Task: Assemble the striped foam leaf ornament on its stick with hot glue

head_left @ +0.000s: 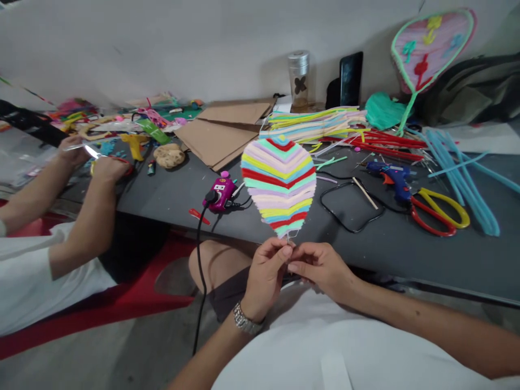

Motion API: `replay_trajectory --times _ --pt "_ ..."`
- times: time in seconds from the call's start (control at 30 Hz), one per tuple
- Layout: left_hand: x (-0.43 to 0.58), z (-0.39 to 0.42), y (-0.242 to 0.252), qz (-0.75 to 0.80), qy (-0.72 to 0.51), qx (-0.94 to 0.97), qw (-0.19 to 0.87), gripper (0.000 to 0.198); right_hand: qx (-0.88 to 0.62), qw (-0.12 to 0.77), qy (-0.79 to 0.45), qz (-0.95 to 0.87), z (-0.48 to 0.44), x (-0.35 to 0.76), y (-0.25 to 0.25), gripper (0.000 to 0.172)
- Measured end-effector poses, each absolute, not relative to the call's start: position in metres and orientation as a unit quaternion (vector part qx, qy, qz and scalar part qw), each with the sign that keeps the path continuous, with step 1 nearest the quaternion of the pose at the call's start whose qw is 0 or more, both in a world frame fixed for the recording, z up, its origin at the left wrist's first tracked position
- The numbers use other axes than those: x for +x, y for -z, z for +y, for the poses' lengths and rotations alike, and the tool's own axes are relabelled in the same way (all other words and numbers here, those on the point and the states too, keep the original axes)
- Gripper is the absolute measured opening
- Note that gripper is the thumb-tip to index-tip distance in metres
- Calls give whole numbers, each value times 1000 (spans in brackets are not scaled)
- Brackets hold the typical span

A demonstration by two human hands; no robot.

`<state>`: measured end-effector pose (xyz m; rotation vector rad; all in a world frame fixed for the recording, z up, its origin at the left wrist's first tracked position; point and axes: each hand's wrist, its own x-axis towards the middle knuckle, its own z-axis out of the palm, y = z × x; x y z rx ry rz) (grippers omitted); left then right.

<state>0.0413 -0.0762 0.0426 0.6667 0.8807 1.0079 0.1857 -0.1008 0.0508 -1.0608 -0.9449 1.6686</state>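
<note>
Left hand (266,271) and right hand (320,265) pinch the bottom tip of the upright striped pipe-cleaner leaf fan (279,184), at the desk's (406,244) near edge.

Both hands, left hand (266,273) and right hand (320,266), pinch the bottom tip of a striped leaf-shaped fan (279,183) held upright. On the bench (284,227), a blue glue gun (392,177) lies at three o'clock of it, a purple one (220,193) at nine.

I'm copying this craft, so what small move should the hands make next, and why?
Probably twist the stem ends together. The left hand and right hand both pinch the striped leaf at its lower tip, where thin ends seem to stick out loose.
</note>
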Motion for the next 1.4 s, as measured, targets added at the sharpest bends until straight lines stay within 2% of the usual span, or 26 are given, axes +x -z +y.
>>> replay_trajectory --times 0.1,0.33,0.57,0.77,0.97,1.4 --pt "42 -76 -41 417 -461 324 713 29 -446 470 -665 -371 -101 185 -47 30" --pt "38 -72 -39 482 -490 437 580 22 -481 478 -622 -391 -102 189 -40 26" --pt "55 -68 -47 444 -495 287 690 33 -502 471 -601 -407 -102 190 -35 27" --pt "67 -66 -54 426 -492 231 723 38 -507 470 -594 -411 -102 189 -35 24" --pt "72 -65 -55 433 -497 225 717 39 -514 462 -581 -430 -102 190 -35 20" --pt "65 -68 -43 458 -518 249 678 33 -517 462 -587 -417 -104 190 -35 25"
